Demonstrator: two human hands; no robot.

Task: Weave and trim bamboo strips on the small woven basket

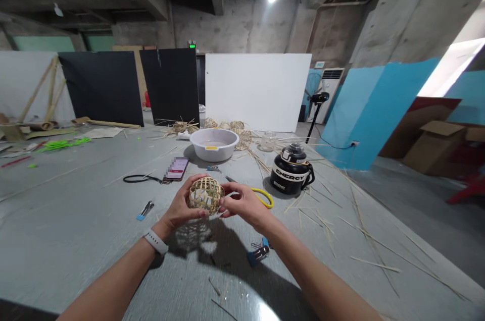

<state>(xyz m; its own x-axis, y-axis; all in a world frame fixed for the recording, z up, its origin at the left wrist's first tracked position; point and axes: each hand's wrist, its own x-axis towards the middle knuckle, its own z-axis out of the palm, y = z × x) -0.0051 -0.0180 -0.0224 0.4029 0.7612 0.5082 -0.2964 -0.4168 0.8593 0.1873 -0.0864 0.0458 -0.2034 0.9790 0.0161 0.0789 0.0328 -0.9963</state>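
A small round ball woven from pale bamboo strips is held above the grey table, with open gaps in its weave. My left hand wraps round its left side, thumb below and fingers above, with a light watch band on the wrist. At the ball's right side, my right hand pinches its edge between thumb and fingers. Yellow-handled scissors lie just beyond my right hand, partly hidden by it. Metal clips with blue ends rest nearer, below my right hand.
Beyond the hands stand a white basin and a black jug. A phone with a black strap lies left of them, another clip nearer. Loose bamboo strips cover the table's right side; woven pieces lie behind the basin.
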